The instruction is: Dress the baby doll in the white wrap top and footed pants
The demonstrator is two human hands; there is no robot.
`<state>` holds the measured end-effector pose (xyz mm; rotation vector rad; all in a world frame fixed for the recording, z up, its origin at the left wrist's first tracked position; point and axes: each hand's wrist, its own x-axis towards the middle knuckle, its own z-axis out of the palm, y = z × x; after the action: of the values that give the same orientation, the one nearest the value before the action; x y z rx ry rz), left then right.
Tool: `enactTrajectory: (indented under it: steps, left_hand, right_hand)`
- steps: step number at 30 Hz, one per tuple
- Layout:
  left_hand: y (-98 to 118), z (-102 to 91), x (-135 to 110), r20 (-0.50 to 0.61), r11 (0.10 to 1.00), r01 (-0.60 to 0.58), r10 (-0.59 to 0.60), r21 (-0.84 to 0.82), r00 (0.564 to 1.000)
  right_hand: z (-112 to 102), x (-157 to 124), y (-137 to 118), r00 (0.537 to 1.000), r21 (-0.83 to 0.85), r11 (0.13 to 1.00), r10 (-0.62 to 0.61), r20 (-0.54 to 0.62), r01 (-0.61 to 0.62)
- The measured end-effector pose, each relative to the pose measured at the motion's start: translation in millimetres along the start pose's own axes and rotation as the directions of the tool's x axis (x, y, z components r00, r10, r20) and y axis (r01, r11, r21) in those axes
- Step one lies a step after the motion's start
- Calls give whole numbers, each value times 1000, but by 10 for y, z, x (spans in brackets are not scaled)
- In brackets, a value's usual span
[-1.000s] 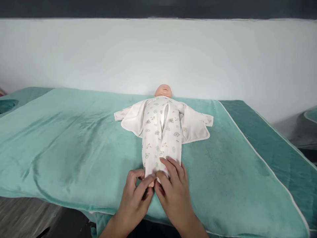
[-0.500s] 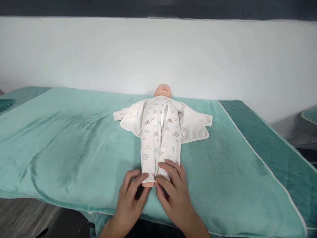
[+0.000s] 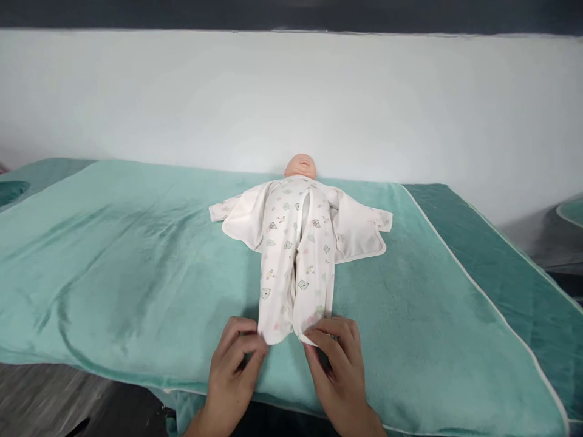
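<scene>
The printed garment (image 3: 277,261) lay along the front of the doll (image 3: 300,165), from just below its head down over both legs, hiding the feet. At the doll's foot end, the left hand (image 3: 237,370) kept a narrow grip on the outer corner of one cuff, and the right hand (image 3: 337,370) pinched the hem of the other. An uneven tug there could probably twist one leg or drag the doll askew, and a slack pinch could let a cuff slip. An opened white jacket (image 3: 359,230) spread to both sides of the doll, above the green-covered surface (image 3: 432,340); a pale wall (image 3: 291,97) rose beyond its head
</scene>
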<state>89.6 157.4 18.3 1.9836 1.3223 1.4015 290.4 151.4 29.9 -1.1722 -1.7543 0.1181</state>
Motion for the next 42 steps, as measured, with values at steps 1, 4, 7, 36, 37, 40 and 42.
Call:
enactTrajectory:
  steps: [1,4,7,36,37,40,42]
  left_hand:
    - [4,-4,-8,8,1000,-8,7,7,1000]
    - [-4,-1,-41,14,999,-26,26,19,1000]
    - [-29,21,-58,5,999,-47,46,13,999]
    - [-225,-180,310,46,996,-48,45,69,998]
    - [-299,-191,441,38,992,-34,30,121,999]
    - [-517,-148,890,92,940,-110,85,323,992]
    - [-626,-76,1162,205,878,-208,129,431,970]
  right_hand:
    - [-2,-6,-3,1000,0,1000,-7,4,7]
    - [-11,-29,-19,999,24,999,-45,-5,45]
    - [-14,-53,-29,998,61,996,-57,-11,57]
    - [-339,758,772,987,-38,994,104,121,-100]
    - [-326,854,884,976,-114,992,82,200,-60]
    - [-272,1020,1073,915,-266,962,45,401,69]
    - [-247,1040,1088,895,-325,938,38,445,122]
